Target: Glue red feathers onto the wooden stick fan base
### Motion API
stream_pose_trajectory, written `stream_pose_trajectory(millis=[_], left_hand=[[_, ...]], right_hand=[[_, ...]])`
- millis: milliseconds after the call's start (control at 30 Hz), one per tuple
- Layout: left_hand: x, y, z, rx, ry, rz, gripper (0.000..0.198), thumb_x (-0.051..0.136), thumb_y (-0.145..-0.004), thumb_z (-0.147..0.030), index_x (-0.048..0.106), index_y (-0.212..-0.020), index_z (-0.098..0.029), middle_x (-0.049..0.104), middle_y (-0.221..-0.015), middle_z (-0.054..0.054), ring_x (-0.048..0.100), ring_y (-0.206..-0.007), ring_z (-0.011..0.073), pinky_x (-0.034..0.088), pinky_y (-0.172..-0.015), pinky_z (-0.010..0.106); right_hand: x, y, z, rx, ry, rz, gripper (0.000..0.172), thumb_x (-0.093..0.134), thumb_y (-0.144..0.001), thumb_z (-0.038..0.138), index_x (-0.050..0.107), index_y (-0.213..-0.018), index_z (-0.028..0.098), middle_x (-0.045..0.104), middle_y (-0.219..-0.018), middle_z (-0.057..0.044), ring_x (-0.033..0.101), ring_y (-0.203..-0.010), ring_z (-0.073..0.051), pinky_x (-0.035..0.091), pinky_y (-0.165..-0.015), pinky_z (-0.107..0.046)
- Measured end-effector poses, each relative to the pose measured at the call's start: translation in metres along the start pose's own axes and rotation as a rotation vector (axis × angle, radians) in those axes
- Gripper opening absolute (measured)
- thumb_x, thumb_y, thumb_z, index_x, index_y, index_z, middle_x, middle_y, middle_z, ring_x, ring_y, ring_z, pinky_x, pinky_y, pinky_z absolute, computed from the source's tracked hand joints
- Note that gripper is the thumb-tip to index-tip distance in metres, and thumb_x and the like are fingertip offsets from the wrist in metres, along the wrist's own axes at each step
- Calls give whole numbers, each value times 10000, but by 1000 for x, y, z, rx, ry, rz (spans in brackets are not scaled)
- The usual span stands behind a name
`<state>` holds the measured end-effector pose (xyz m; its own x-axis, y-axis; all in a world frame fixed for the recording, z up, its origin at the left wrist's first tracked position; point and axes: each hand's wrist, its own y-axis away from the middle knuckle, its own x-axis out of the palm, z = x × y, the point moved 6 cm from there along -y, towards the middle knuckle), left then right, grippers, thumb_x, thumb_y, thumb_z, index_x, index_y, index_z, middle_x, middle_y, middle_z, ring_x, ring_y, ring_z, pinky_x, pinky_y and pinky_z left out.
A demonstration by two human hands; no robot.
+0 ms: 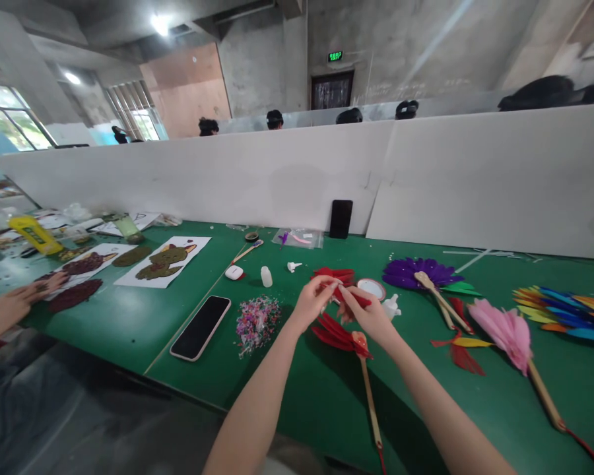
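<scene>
Close together above the table, my left hand (pixel 311 305) and my right hand (pixel 369 318) are both pinched on one red feather (pixel 362 300). The feather's vane shows by my right fingers, and its thin end is at my left fingertips. Just below lies a red feather fan (pixel 332 335) with a wooden handle (pixel 370 399), partly under my right hand. More red feathers (pixel 335 274) lie behind my hands. A white round lid or dish (pixel 371 288) and a small white nozzle bottle (pixel 391 306) are beside my right hand.
Left of my arms are multicoloured beads (pixel 258 322), a phone (pixel 200 328) and a small bottle (pixel 266 276). Purple (pixel 400 272), pink (pixel 502 328) and multicoloured (pixel 569 313) feather pieces lie right. Another person's hand (pixel 44 285) works far left. A white partition (pixel 252 173) stands behind.
</scene>
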<state>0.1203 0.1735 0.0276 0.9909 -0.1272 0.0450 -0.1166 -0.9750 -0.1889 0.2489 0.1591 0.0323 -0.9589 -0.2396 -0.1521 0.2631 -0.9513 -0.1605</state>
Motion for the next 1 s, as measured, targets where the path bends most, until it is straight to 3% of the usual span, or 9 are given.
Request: stream_pose_trajectory(millis=[167, 400, 667, 1000], left_hand=[[13, 2, 11, -21, -130, 0, 233, 632, -780, -368, 609, -866, -153, 615, -762, 7, 550, -657, 113, 424, -622, 228], [12, 3, 16, -156, -183, 109, 326, 557, -801, -491, 577, -814, -165, 499, -574, -58, 394, -425, 64, 314, -446, 209], [13, 2, 18, -104, -273, 89, 310, 547, -803, -473, 552, -778, -165, 502, -575, -49, 411, -446, 66, 321, -452, 203], [20, 6, 18, -65, -304, 160, 245, 405, -891, -438, 437, -844, -200, 405, -516, -99, 394, -409, 77, 340, -451, 204]], right_hand=[[-4, 11, -12, -27, 73, -61, 408, 461, -864, 585, 577, -781, 202, 566, -470, 23, 547, -391, -152, 479, -430, -270], [-14, 14, -18, -67, 174, -131, 405, 432, -890, 550, 550, -701, 212, 552, -448, 18, 536, -388, -149, 447, -426, -253], [-16, 20, -15, -83, 359, -128, 331, 396, -907, 466, 580, -813, 207, 618, -485, -9, 593, -417, -188, 441, -469, -271], [-15, 21, -12, -132, 536, -171, 355, 350, -903, 418, 607, -826, 185, 635, -538, -47, 608, -480, -211, 399, -502, -275]])
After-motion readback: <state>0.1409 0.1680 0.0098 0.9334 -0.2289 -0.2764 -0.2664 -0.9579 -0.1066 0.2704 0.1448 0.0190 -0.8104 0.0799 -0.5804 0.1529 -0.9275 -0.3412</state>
